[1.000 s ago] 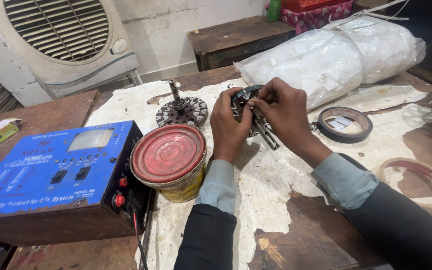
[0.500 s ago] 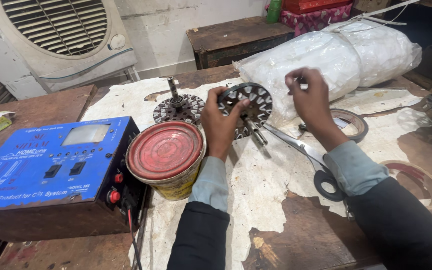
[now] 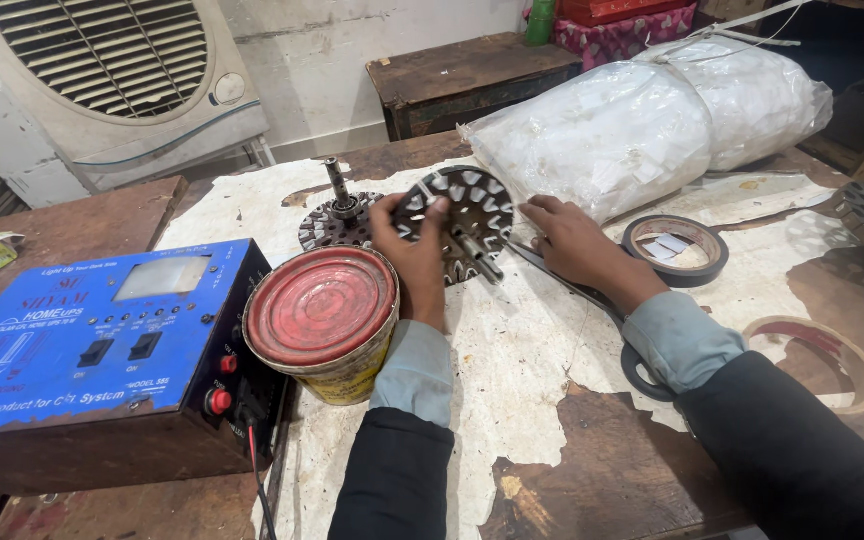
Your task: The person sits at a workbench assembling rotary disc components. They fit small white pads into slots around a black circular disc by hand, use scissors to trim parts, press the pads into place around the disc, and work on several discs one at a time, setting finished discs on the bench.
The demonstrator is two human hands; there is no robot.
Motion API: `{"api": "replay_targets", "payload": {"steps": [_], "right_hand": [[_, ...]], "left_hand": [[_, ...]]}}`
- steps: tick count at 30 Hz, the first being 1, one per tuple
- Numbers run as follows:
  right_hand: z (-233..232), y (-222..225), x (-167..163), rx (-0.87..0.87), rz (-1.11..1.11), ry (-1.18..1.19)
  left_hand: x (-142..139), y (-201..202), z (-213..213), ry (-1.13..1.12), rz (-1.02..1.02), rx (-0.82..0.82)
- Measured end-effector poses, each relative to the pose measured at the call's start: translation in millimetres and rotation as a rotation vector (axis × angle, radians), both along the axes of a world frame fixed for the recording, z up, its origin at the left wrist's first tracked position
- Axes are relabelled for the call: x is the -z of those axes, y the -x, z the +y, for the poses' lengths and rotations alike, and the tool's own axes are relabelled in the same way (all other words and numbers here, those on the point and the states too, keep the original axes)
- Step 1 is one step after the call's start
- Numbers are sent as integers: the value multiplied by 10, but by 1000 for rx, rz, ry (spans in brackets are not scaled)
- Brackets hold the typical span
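Left hand [image 3: 414, 252] is raised with its grip closed, while right hand [image 3: 574, 240] lies flat, fingers spread.

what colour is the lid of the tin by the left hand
Red, on a yellowish tin; the head view shows it, beside the left hand.

The slotted stator disc [image 3: 467, 222] looked like dull grey metal, its shaft smoother. The near tin [image 3: 323, 320] had a worn red lid – matt, scuffed. The wooden table [image 3: 592, 470] was rough (pale covering peeling). The far-right bag [image 3: 652, 120] was glossy, crinkled plastic.

Red-lidded tin [image 3: 324, 322], blue box [image 3: 102, 340] (white lettering).
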State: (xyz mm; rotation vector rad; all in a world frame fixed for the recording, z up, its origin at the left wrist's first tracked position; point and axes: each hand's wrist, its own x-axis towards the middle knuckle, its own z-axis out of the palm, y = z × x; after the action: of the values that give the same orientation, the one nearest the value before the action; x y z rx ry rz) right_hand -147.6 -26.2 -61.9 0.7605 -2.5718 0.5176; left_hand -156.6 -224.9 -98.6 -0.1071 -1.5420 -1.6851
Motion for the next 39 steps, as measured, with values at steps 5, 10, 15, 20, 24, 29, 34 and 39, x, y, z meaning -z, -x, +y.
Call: {"api": "replay_targets", "payload": {"steps": [5, 10, 15, 20, 24, 29, 34, 39], "right_hand": [[-45, -37, 18, -7, 46, -143], [-83, 32, 30, -60, 20, -128], [-285, 222, 2, 218, 6, -110], [-414, 364, -2, 322, -55, -204], [-317, 392, 42, 314, -44, -219], [-263, 310, 51, 285, 54, -118], [-223, 161, -17, 196, -148, 325], [-154, 211, -38, -25, -514, 947]], "left_hand": [[8, 21, 2, -78, -34, -213], [24, 46, 27, -112, -29, -137], [20, 73, 31, -91, 52, -177], [58, 82, 17, -92, -35, -87], [68, 97, 45, -116, 37, -21], [12, 42, 70, -14, 57, 30], [-26, 47, 70, -30, 44, 28], [-6, 66, 51, -27, 40, 44]]}}
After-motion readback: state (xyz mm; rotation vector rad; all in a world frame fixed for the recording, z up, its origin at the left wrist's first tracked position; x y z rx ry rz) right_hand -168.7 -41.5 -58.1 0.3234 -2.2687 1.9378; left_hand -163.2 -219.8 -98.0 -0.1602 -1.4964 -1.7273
